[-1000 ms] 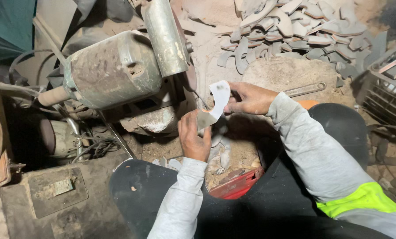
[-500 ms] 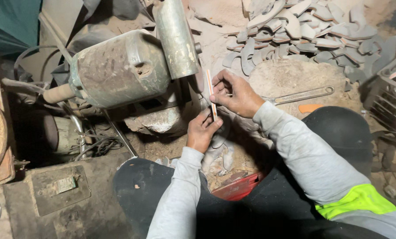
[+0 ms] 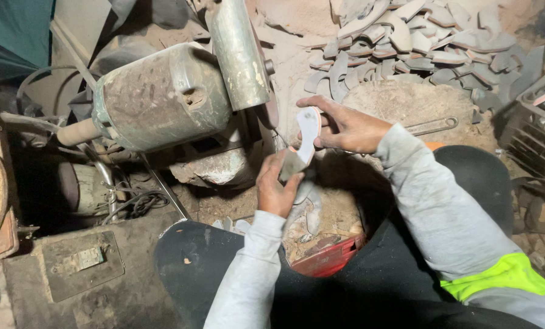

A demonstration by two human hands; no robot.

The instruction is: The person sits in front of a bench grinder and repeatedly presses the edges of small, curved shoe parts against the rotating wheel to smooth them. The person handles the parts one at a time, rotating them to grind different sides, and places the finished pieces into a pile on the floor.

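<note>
While both hands pinch one curved pale sole-shaped blank [image 3: 309,131] at frame centre, beside the grinder wheel [image 3: 271,97]:
Left hand [image 3: 277,189] clamps its lower end, right hand [image 3: 345,127] its upper; keeping fingertips behind the edge looks wise.

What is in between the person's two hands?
In the head view, a flat, curved pale piece spans the stretch: the right hand pinches its upper end, the left hand its lower end.
</note>
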